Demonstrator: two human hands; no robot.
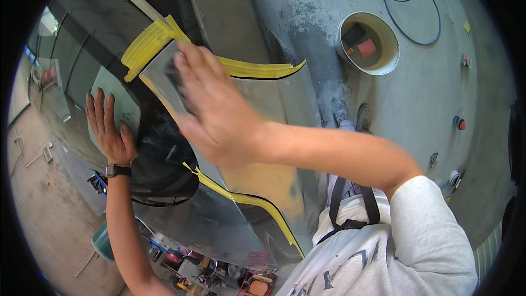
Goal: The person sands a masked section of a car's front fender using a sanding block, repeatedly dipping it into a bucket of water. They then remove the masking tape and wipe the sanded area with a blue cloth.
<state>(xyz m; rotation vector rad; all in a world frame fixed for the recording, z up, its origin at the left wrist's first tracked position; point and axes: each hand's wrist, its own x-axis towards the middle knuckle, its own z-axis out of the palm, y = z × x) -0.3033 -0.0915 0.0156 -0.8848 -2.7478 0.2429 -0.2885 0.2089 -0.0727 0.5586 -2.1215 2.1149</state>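
A car body panel (263,176), sanded grey with tan filler, lies before me, edged with yellow masking tape (254,68). My right hand (218,107), blurred, presses a dark sanding pad or block (174,76) on the panel's narrow upper part, beside the taped corner; the fingers partly hide it. Flat on the car's window glass (135,131), my left hand (109,127) rests with fingers slightly apart, holding nothing. A second strip of yellow tape (250,199) follows the panel's lower edge.
On the floor at the right stands a white bucket (341,45) of murky water with a red pad (367,47) and a dark piece inside. A blue hose (438,20) lies coiled beyond it. Tools and containers (205,271) crowd the bottom. Several small items lie on the right floor.
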